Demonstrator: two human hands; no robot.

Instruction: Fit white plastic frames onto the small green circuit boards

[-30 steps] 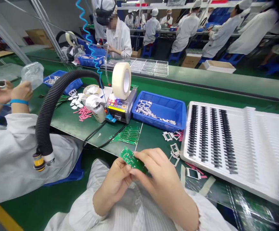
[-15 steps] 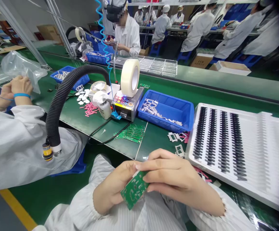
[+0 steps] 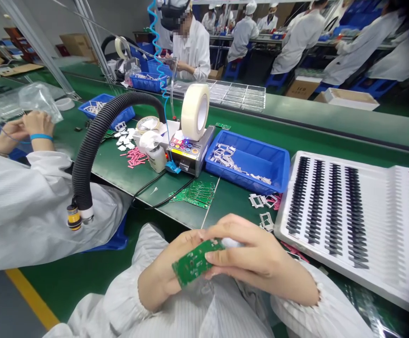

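Note:
A small green circuit board [image 3: 194,264] is held tilted in front of my lap, its face with small parts toward me. My left hand [image 3: 162,267] is closed around the board's far left side, its fingers partly hidden behind it. From the right, my right hand [image 3: 251,256] pinches the board, one finger lying across its face. A bit of something white [image 3: 231,242] shows between the board and the right hand's fingers; its kind I cannot make out. Beyond my hands, more green circuit boards [image 3: 200,193] lie on the bench.
A blue bin [image 3: 282,162] holds white plastic frames. Right of it is a white foam tray [image 3: 380,206] with rows of black parts. A tape dispenser [image 3: 197,155] carries a tape roll [image 3: 194,112]. A black hose [image 3: 84,150] arches at left, beside a co-worker's hands [image 3: 38,124].
The circuit board has turned to a flatter angle and risen slightly in my hands. A white bit now shows by my right fingers. The view has shifted a little, and the co-worker's hands moved slightly.

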